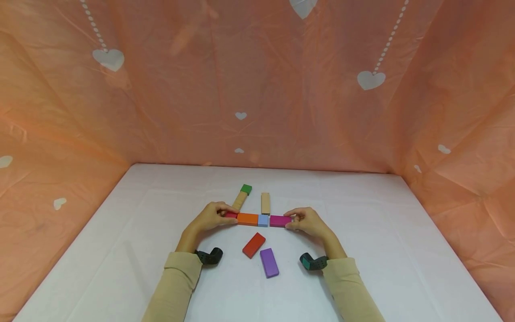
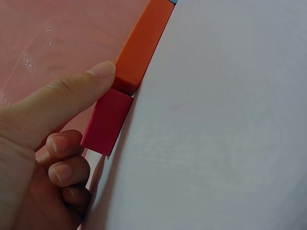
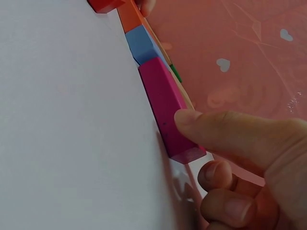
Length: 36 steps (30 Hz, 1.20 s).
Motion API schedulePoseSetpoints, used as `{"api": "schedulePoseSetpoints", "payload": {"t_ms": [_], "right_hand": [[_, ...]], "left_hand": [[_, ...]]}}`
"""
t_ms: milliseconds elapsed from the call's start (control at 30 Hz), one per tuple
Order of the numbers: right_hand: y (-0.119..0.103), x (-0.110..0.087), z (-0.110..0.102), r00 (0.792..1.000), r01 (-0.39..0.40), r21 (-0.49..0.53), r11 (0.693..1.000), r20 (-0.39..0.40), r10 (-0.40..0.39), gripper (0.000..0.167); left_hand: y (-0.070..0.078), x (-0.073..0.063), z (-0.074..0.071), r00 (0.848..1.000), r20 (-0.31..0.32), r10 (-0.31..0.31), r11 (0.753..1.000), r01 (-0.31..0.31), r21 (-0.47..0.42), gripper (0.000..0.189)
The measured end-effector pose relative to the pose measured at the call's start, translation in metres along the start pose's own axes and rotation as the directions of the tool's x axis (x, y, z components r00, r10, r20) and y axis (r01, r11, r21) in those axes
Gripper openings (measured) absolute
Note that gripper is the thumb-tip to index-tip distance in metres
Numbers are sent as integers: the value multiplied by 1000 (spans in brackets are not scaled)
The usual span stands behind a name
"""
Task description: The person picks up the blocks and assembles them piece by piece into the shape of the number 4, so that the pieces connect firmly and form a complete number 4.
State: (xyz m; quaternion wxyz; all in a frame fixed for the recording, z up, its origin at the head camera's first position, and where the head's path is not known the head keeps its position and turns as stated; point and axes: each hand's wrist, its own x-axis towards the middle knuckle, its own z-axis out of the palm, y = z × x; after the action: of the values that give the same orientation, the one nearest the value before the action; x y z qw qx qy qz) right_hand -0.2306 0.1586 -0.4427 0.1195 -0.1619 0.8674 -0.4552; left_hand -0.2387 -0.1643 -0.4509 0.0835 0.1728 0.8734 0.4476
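Note:
A row of blocks runs sideways: a crimson block [image 2: 108,120], an orange block [image 1: 247,219], a light blue block [image 1: 263,220] and a magenta block [image 1: 280,221]. My left hand [image 1: 213,216] grips the crimson block at the row's left end, its thumb [image 2: 103,70] reaching where crimson meets orange. At the other end, my right hand [image 1: 307,221] pinches the magenta block between thumb [image 3: 189,120] and fingers. In the right wrist view the magenta block lies right against the light blue one. Part of the crimson block is hidden by my left fingers in the head view.
Behind the row lie two plain wooden blocks, one slanted [image 1: 239,201] with a green block [image 1: 246,189] at its far end, one straight [image 1: 265,203]. In front are a red block [image 1: 254,245] and a purple block [image 1: 269,263] on the white table [image 1: 161,188].

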Motion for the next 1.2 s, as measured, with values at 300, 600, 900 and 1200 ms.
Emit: {"api": "schedulePoseSetpoints", "payload": {"t_ms": [300, 600, 900, 1200], "right_hand": [[1, 1, 2, 1000, 13, -10, 1000, 7, -13, 34], [0, 1, 1, 1000, 9, -16, 1000, 5, -9, 34], [0, 1, 2, 1000, 14, -15, 1000, 5, -14, 32], [-2, 1, 3, 1000, -3, -24, 1000, 9, 3, 31]], "left_hand": [[-1, 1, 1, 1000, -1, -2, 1000, 2, -7, 28], [-3, 2, 1, 1000, -6, -14, 1000, 14, -14, 28], [-4, 2, 1, 1000, -6, -18, 1000, 18, -10, 28], [-3, 1, 1, 1000, -4, -12, 1000, 12, -8, 28]]}}
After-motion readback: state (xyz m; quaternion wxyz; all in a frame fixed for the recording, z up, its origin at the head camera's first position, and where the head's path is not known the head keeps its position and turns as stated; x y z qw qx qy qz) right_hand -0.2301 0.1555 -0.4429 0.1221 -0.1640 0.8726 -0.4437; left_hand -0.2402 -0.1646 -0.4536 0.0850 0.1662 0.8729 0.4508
